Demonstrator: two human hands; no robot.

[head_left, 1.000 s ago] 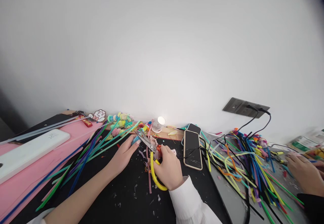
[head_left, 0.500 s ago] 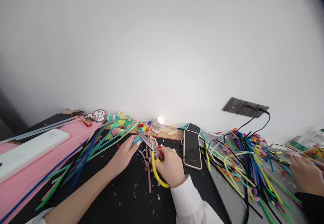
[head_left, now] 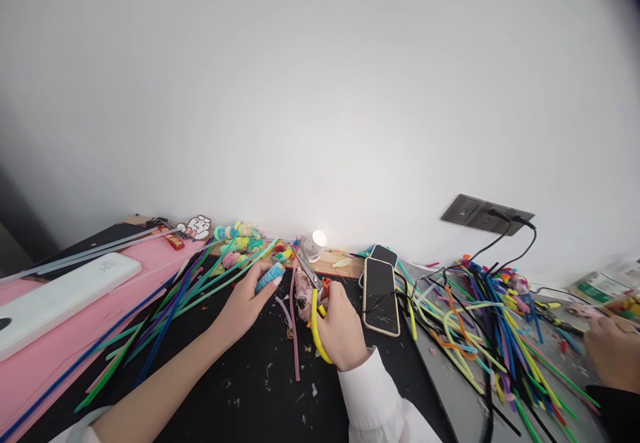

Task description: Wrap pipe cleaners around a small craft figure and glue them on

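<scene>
My right hand (head_left: 341, 326) is clenched around the yellow handle of the scissors (head_left: 314, 296), low in the middle of the frame, blades pointing up-left. My left hand (head_left: 246, 303) pinches a blue coiled piece (head_left: 269, 276) just left of them. Two phones (head_left: 380, 283) lie to the right. Loose colored stems (head_left: 185, 293) fan out at lower left, a tangled pile (head_left: 490, 323) lower right, where another person's hand (head_left: 610, 353) rests. I can't make out any containers clearly.
</scene>
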